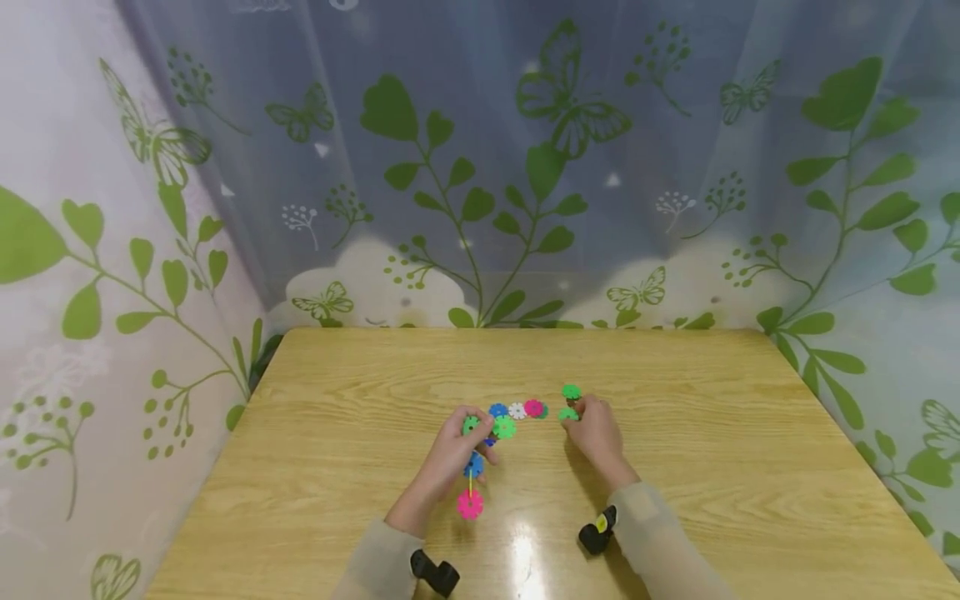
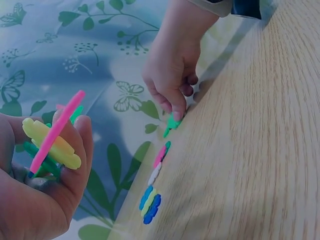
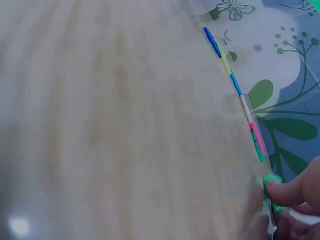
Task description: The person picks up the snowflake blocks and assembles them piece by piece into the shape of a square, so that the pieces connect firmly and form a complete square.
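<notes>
I see my left hand [image 1: 450, 454] with fingers [image 2: 75, 145] curled around a joined cluster of snowflake discs [image 2: 52, 142], lifted just above the desk [image 1: 337, 433]. My right hand [image 1: 594, 433] pinches a green disc [image 1: 567, 414] against the desk, at the right end of a row of loose discs [image 1: 517, 410] lying between both hands.

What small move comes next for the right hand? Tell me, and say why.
Probably lift the green snowflake disc that the right hand pinches and bring it toward the left hand, which holds a partly built snowflake disc cluster. The disc looks still down on the wooden table.
</notes>
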